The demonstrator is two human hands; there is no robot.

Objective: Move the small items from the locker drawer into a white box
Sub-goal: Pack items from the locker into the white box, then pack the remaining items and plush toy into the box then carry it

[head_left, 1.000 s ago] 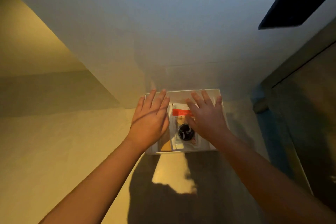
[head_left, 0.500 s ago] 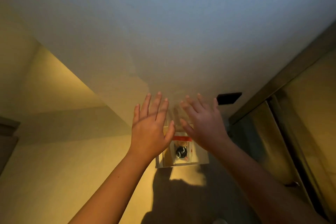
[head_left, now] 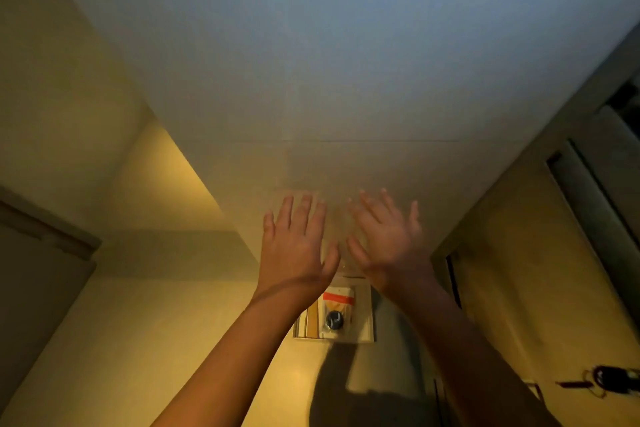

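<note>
- A yellow-lit surface (head_left: 173, 340) fills the near ground, with a dark shadow (head_left: 346, 388) across it at 6 o'clock.
- At 4 o'clock, by the frame's edge, lies a dark object (head_left: 609, 380) with red parts, too blurred to name.
- The white box (head_left: 366, 317) sits just below centre. It holds a black round item (head_left: 334, 320), an orange-banded packet (head_left: 338, 298) and a yellow strip (head_left: 313, 321).
- The left hand (head_left: 294, 246) and right hand (head_left: 388, 243) hover side by side at the box's 12 o'clock. Their fingers are straight and spread, and they hold nothing.
- Beyond them a broad pale panel (head_left: 346, 62) rises; I cannot tell whether the fingertips touch it.
</note>
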